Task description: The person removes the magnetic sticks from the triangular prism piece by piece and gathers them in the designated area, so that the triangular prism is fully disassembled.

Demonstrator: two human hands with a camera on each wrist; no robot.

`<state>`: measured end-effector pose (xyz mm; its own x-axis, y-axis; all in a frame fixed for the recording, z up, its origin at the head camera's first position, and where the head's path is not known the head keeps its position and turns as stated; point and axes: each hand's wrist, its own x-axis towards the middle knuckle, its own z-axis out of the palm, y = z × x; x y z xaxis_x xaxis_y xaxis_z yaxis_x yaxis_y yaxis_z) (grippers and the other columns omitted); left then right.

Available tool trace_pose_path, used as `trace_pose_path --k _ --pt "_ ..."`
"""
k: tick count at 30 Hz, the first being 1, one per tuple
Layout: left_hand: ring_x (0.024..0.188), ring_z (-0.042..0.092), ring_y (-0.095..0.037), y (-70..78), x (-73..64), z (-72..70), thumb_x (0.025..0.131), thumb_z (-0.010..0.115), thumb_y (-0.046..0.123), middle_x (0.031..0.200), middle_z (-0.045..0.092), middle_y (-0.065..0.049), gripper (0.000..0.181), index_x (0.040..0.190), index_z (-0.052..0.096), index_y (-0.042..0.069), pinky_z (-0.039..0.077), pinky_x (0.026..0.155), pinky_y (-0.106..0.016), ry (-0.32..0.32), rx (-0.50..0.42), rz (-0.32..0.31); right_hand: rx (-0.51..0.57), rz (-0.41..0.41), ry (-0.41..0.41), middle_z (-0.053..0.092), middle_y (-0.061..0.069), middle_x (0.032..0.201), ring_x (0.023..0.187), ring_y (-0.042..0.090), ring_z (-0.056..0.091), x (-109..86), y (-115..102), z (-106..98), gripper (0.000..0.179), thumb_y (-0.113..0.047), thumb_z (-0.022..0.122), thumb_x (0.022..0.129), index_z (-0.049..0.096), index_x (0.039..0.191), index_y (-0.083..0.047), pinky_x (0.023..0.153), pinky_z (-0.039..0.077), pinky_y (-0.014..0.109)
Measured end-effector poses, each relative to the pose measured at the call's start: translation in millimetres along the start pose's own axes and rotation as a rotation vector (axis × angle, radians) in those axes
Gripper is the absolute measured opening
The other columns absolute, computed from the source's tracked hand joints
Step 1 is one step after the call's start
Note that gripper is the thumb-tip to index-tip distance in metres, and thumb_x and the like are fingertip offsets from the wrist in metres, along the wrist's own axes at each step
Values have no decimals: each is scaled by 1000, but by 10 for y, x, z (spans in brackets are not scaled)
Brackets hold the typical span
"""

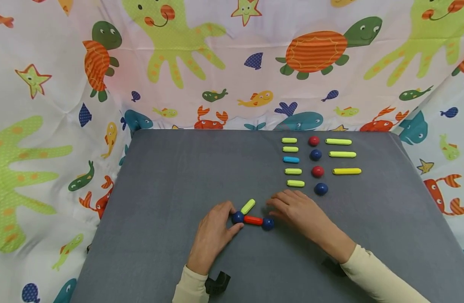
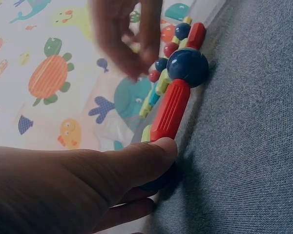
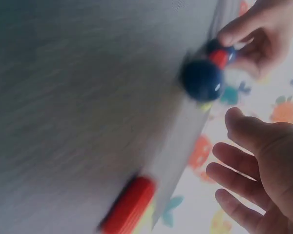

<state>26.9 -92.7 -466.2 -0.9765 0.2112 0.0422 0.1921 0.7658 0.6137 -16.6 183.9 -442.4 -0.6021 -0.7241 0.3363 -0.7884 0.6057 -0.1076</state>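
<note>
My left hand (image 1: pixel 213 233) pinches a dark blue ball (image 1: pixel 237 217) between thumb and fingers. From that ball a short red stick (image 1: pixel 253 220) runs right to a second dark blue ball (image 1: pixel 268 223). A short yellow-green stick (image 1: pixel 248 206) slants up and away from the held ball. My right hand (image 1: pixel 305 216) hovers right of the joined pieces, its fingers relaxed and nothing in them. Near it, another red stick (image 3: pixel 129 207) lies loose on the grey surface; the right hand hides it in the head view.
At the back right lie a column of short yellow-green sticks (image 1: pixel 293 171) with one light blue stick (image 1: pixel 291 160), a column of red balls (image 1: pixel 317 171) and blue balls (image 1: pixel 321 189), and long yellowish sticks (image 1: pixel 347 171). A sea-animal curtain (image 1: pixel 224 54) surrounds the grey table (image 1: pixel 160 176).
</note>
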Motion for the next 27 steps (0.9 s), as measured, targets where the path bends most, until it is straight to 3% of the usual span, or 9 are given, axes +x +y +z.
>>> trace_pose_path --k 9,14,27 --pt "70 52 -8 -8 -30 6 82 95 25 92 66 0 36 100 64 18 45 60 -27 1 -5 19 -94 -130 -129 70 -2 122 118 19 64 391 -226 220 35 -14 83 94 74 127 -18 107 51 39" --pt "71 53 -8 -15 -29 7 82 95 26 92 66 0 36 100 64 18 46 61 -28 17 4 31 -115 -144 -163 70 -3 125 121 19 63 452 -262 267 39 -4 81 92 75 127 -21 109 49 39" --pt "71 54 -8 -18 -32 1 81 95 26 92 67 -1 37 100 64 18 47 61 -28 27 23 48 -174 -169 -189 71 -6 126 122 15 62 520 -290 323 35 -8 79 95 75 127 -23 108 48 38"
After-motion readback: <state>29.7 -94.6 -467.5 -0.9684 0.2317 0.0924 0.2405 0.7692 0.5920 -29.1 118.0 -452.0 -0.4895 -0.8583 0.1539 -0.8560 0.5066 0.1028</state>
